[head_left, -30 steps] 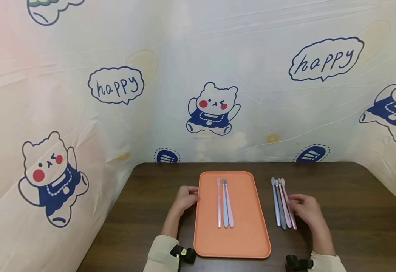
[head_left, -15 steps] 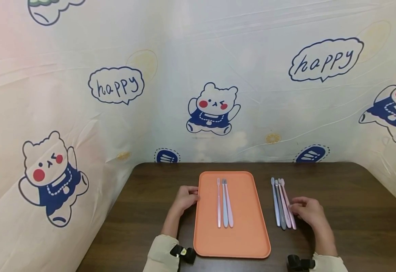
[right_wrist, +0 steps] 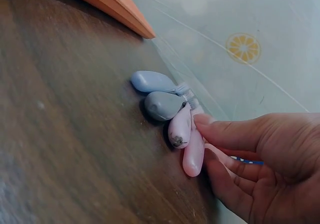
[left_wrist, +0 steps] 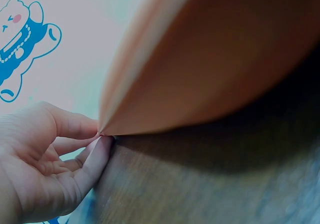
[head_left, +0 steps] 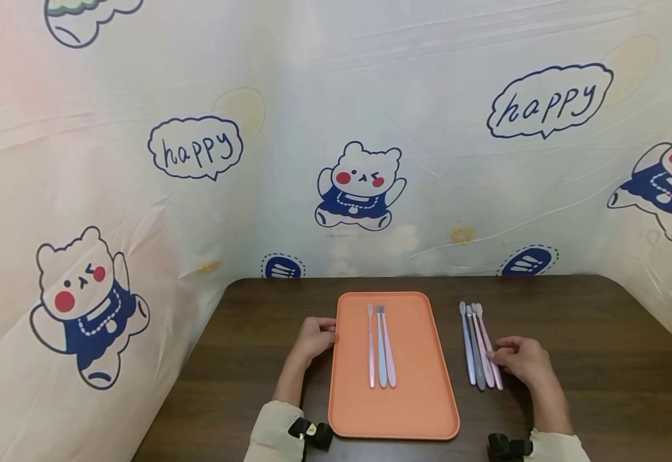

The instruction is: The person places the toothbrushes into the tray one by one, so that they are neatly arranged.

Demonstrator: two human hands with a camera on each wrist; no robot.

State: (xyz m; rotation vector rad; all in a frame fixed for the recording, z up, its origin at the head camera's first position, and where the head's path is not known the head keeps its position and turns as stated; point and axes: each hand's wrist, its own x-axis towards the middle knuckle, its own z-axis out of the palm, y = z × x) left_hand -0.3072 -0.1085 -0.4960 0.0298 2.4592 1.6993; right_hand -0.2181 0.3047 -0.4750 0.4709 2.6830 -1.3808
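My left hand (head_left: 315,337) pinches the left rim of the orange tray (head_left: 396,414) between thumb and fingers, shown close up in the left wrist view. On the tray lie a pink toothbrush (head_left: 372,359), a light blue toothbrush (head_left: 381,362) and another pink one. Right of the tray, a blue toothbrush (head_left: 467,346), a grey toothbrush (right_wrist: 162,106) and two pink ones lie side by side on the table. My right hand (head_left: 526,360) holds the outermost pink toothbrush (right_wrist: 194,156) by its handle, thumb and index finger around it.
The dark wooden table (head_left: 613,359) runs back to a pale curtain (head_left: 428,128) printed with cartoon bears and the word "happy". A black wrist camera (head_left: 311,432) sits on the left cuff and another (head_left: 509,447) on the right.
My right hand has shifted slightly toward me along the outermost pink toothbrush. The left hand, the tray and the toothbrushes stay in place.
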